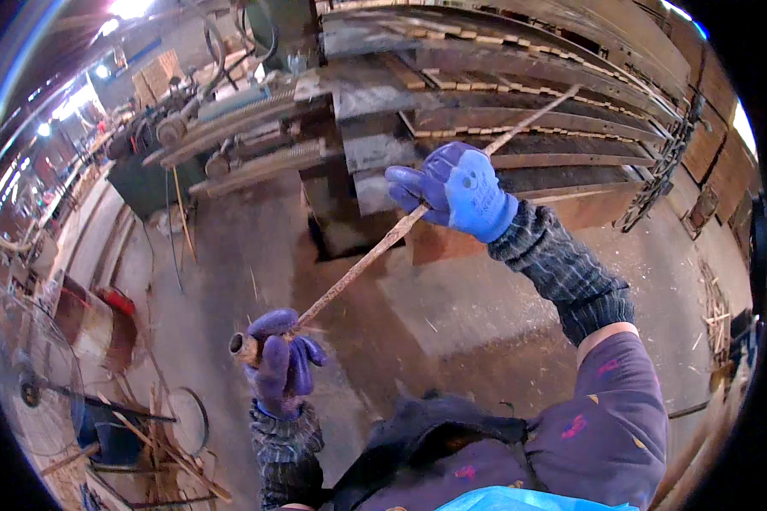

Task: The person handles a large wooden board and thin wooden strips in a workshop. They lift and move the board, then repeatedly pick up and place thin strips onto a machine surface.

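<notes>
A long, thin, rusty brown rod (362, 265) slants from the lower left up to the right in front of me, with a hollow tube-like end at the lower left. My left hand (283, 362), in a purple-blue glove, is closed around it just behind that hollow end. Higher up and to the right, my right hand (453, 192), gloved in the same way, grips the rod near its middle. Beyond it, the far tip reaches in front of a rack-like machine (528, 122) with stacked dark metal layers. Rows of light wooden strips (473, 133) lie between those layers.
At the back left stands a green machine (153, 183) with long ribbed bars (260, 173). A wire-caged fan (30, 387), a dark blue bucket (118, 441) and loose sticks (166, 451) occupy the lower left. More thin sticks (716, 317) lie on the floor at right.
</notes>
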The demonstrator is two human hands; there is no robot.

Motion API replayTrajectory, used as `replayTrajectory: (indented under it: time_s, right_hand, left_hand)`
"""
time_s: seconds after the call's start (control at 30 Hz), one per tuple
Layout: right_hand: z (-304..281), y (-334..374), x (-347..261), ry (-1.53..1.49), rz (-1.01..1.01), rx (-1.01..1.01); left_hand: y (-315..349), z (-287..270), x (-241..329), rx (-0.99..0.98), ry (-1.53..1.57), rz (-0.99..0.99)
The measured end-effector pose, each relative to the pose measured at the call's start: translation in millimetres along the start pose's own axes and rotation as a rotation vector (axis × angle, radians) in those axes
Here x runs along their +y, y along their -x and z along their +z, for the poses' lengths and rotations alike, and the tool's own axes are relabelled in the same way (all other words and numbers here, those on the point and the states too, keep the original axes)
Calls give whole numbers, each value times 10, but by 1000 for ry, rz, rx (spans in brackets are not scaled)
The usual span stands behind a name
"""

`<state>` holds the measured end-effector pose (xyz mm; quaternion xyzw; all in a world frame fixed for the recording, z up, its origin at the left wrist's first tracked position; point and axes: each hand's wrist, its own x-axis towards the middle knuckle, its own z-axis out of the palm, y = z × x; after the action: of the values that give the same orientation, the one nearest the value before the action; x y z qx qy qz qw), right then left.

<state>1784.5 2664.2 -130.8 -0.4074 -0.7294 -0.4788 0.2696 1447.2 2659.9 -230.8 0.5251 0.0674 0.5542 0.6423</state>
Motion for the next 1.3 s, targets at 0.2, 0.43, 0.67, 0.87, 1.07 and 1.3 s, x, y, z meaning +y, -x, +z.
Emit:
replayTrajectory:
  time_s: [0.2,0.43,0.67,0.87,1.07,1.3]
  right_hand:
    - [362,-101,-301,-206,70,-130]
    - [759,-263,-387,-562,-34,-337]
    - [929,454,1021,-1271,809,-239]
    - [1446,972,2677,-62,487,-410]
    - [2288,1014,3456,-109,429,-448]
    - [2624,976,3615,-485,895,-520]
  left_hand:
    - [362,-135,102,137,-250,-84]
    - [635,-736,36,213,-193,7]
    - [1158,-1399,394,398,48,102]
    - [1553,-1470,374,673,-58,136]
    - [1863,-1342,140,895,-36,206]
    - [2733,-1505,-340,1084,86,192]
